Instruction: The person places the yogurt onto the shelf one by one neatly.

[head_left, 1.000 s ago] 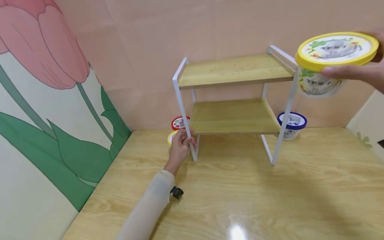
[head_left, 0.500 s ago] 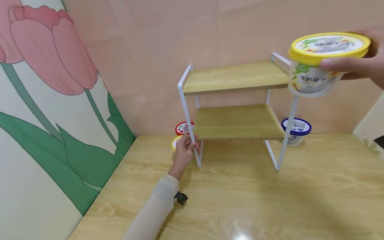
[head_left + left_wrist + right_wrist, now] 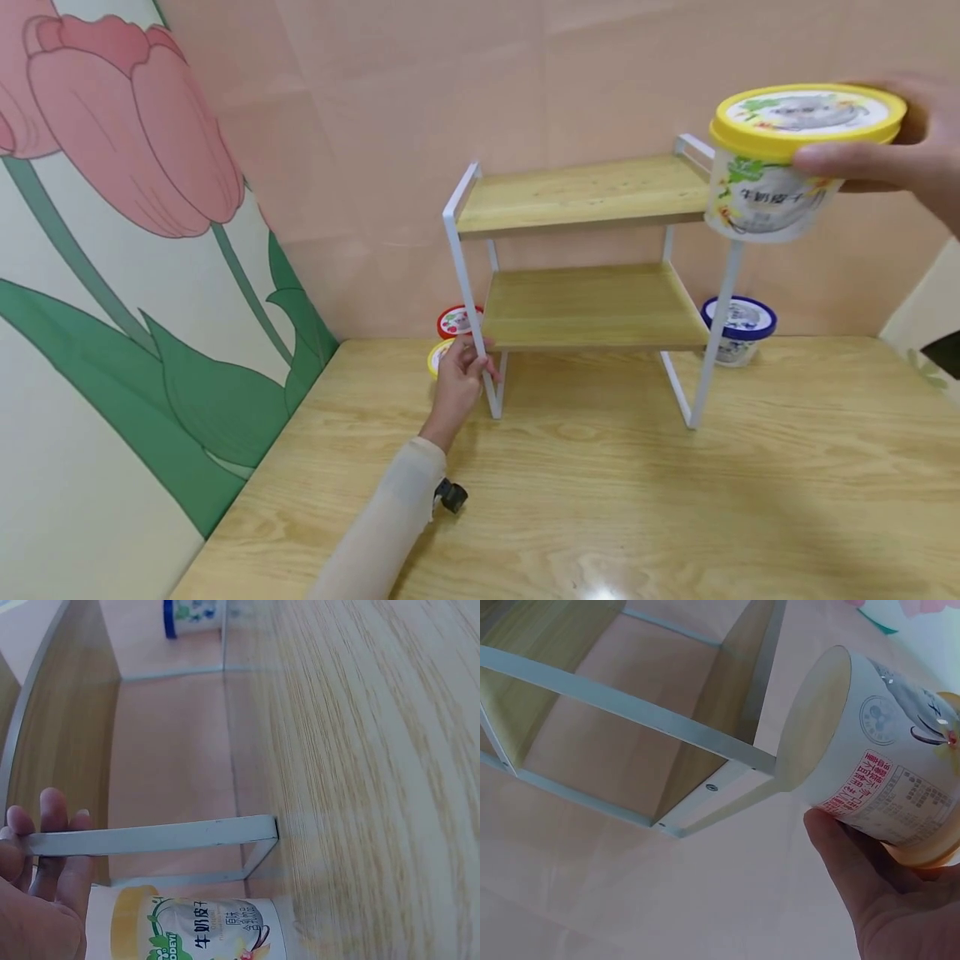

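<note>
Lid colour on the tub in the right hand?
The lid is yellow-edged with a white, printed top; clearest in head view.

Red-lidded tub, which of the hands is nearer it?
Left. The left hand grips the shelf leg in front of the red-lidded tub; the right hand is farther off, at upper right, holding a yellow-lidded tub.

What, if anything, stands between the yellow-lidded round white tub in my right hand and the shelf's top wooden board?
Only the white metal side rail at the right end of the top wooden board. The tub in your right hand hides its near end in the head view. Nothing else visible blocks it.
</note>
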Available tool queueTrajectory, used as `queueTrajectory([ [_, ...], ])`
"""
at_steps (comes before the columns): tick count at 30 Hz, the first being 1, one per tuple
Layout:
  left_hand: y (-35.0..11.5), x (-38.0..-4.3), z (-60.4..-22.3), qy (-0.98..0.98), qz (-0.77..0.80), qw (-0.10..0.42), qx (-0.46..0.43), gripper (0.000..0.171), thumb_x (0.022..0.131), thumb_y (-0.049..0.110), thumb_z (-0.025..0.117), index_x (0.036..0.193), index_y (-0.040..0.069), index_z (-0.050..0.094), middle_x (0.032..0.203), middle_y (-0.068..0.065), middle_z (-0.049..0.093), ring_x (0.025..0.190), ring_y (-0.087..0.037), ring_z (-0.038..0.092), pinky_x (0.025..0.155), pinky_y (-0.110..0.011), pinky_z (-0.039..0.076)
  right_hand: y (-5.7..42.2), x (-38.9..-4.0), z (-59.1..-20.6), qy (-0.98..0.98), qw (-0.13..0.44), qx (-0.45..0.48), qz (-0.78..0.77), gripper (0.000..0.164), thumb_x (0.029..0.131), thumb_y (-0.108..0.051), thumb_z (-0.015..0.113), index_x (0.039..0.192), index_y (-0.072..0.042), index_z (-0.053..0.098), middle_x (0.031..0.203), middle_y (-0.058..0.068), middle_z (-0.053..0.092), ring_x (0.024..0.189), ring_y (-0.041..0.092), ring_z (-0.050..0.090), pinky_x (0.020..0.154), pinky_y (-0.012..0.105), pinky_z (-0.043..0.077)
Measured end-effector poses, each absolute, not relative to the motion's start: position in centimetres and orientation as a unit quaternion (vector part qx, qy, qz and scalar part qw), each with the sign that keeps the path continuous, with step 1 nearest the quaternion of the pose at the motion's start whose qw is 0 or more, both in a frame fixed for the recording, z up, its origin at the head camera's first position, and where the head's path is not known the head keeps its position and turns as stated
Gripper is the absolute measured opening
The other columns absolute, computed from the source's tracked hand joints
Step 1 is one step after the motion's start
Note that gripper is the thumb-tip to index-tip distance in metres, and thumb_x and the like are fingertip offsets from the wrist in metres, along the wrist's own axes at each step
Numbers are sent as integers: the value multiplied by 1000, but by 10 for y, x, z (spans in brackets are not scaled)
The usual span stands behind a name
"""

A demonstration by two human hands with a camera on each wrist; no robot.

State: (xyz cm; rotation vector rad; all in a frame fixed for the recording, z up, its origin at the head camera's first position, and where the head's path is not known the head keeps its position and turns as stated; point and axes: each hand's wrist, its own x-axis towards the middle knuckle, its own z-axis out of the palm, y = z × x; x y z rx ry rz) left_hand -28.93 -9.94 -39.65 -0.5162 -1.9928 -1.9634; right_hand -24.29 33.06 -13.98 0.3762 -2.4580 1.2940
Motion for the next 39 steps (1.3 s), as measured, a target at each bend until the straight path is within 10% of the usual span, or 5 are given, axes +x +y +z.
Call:
queueTrajectory([
  [5, -101, -290, -396, -692, -682, 154, -180, 22, 92, -18, 47, 111, -11, 56, 74, -33, 58, 58, -28, 66, 67, -46, 58, 326, -246, -138, -876, 164, 149, 428, 76, 95, -19, 66, 158, -22, 23, 119, -22, 51, 104, -6, 54, 85, 3, 47],
  [10, -100, -290, -395, -689, -686, 153, -179, 22, 93, -18, 47, 111, -11, 56, 72, -26, 58, 64, -51, 62, 72, -64, 55, 323, -248, -138, -887, 159, 148, 408, 74, 97, -23, 63, 158, -26, 21, 121, -24, 48, 119, 5, 44, 128, 33, 11],
  [19, -100, -289, -392, -693, -685, 145, -173, 24, 92, -19, 46, 113, -11, 55, 71, -18, 58, 60, -32, 65, 71, -60, 56, 312, -244, -135, -883, 135, 148, 424, 75, 97, -21, 64, 158, -26, 22, 122, -24, 50, 124, 11, 43, 127, 41, 0],
  [25, -102, -289, -392, -690, -689, 142, -170, 23, 93, -18, 44, 113, -11, 54, 73, -24, 56, 57, -16, 64, 69, -52, 59, 296, -242, -129, -877, 145, 157, 430, 69, 91, -19, 71, 152, -23, 38, 120, -19, 60, 109, 3, 50, 92, 5, 32],
  [39, -102, -283, -390, -685, -691, 141, -181, 21, 94, -17, 44, 113, -12, 53, 74, -32, 54, 56, -10, 62, 62, -29, 57, 286, -238, -125, -894, 101, 130, 417, 59, 95, -35, 64, 149, -29, 40, 129, -16, 53, 122, 14, 38, 122, 36, 11],
])
